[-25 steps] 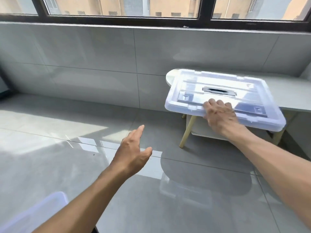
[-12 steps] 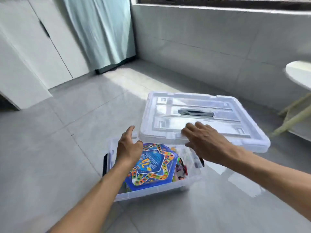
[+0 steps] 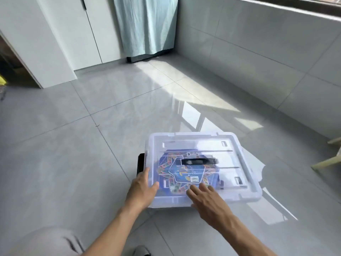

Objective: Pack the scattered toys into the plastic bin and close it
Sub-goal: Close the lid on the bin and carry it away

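Lid (image 3: 199,145) and plastic bin (image 3: 169,202) are lying together on the grey tiled floor (image 3: 73,154), the clear lid sitting over the bin's mouth with its long axis running left to right across the view and its black handle (image 3: 198,161) lined up the same way. Through the clear plastic a blue toy board (image 3: 182,174) is showing, so the toys appear to be inside already; no loose toy is showing on the floor in view.

Both hands are working at the near long edge, the side closest to the person. The left hand (image 3: 143,189) is wrapping the near-left corner, thumb on top and fingers going down the left side, just beside the black side latch (image 3: 141,164). The right hand (image 3: 206,198) is lying flat on the lid toward the middle of the near edge, fingers spread and fairly straight, pressing and gripping nothing. So the left grip is clamped on the lid's corner, while the right one is spread apart and flat.

What the coming move is turning on, as I judge it, is that the lid's far edge and right end are lying away from both hands, forward and to the right. The right hand is nearer to that right end, the left hand nearer to the left latch. Whether the lid is fully seated all round cannot be told from here; the far rim is looking level, but the right latch is hidden.
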Available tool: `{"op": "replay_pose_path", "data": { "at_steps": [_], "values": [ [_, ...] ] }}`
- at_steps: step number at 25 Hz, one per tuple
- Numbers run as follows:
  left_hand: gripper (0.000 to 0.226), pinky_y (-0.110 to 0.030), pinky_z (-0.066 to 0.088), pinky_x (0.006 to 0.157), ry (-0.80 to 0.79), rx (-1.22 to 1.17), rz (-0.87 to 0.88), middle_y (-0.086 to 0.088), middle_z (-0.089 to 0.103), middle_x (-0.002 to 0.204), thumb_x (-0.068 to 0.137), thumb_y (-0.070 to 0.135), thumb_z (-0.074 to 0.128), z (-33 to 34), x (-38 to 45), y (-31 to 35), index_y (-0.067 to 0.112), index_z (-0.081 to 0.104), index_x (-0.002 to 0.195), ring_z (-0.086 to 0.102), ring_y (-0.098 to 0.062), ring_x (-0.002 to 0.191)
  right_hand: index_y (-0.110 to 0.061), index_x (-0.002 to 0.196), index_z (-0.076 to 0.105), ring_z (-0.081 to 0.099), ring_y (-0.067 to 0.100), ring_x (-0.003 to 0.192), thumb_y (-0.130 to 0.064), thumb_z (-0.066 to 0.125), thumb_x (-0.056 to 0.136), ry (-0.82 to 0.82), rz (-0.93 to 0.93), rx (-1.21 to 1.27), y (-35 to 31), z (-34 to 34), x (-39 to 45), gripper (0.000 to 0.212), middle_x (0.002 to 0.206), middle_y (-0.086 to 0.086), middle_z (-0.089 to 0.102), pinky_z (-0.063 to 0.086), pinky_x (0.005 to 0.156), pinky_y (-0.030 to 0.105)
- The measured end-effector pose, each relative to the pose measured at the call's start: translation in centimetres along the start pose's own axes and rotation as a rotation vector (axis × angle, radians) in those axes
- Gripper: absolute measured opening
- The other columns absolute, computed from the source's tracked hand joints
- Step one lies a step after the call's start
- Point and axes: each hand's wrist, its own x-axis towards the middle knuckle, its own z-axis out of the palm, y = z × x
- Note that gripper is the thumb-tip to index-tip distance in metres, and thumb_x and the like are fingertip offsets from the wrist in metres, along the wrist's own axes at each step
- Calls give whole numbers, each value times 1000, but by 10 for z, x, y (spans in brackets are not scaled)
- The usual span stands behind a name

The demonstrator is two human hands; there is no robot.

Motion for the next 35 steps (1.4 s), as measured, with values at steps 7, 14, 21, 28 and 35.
{"op": "replay_pose_path", "data": {
  "at_steps": [7,14,21,28,35],
  "values": [
    [57,-34,43,100,107,50,-33,-4,50,142,92,22,55,8,6,-34,20,37,147,49,-23,127,-27,101,55,54,19,86,-31,74,76,-5,-4,206,-7,19,12,32,98,-7,56,47,72,32],
    [51,-31,48,93,160,-10,-77,0,60,132,87,22,62,7,20,-32,19,52,137,58,-22,117,-34,155,4,-5,20,151,-83,11,79,-276,572,356,49,20,39,91,164,-8,-6,4,120,46],
    [84,-43,39,107,101,-584,-458,-7,38,150,79,34,77,15,31,-29,21,29,147,44,-29,132,-36,155,9,-5,20,151,-76,50,80,-437,430,375,79,3,38,94,164,-5,-9,9,121,44],
    [23,-26,48,68,318,-452,-329,-9,63,98,66,27,75,19,44,-20,22,70,89,66,-30,80,-38,154,10,-3,21,151,-75,57,76,-362,436,350,76,9,40,98,164,-4,-7,10,120,43],
    [31,-34,50,76,297,-425,-291,-6,67,100,79,38,66,19,40,-19,13,67,98,62,-30,92,-35,149,33,21,17,148,-55,65,84,-122,458,613,87,4,28,75,161,-9,19,23,116,37]
  ]
}}
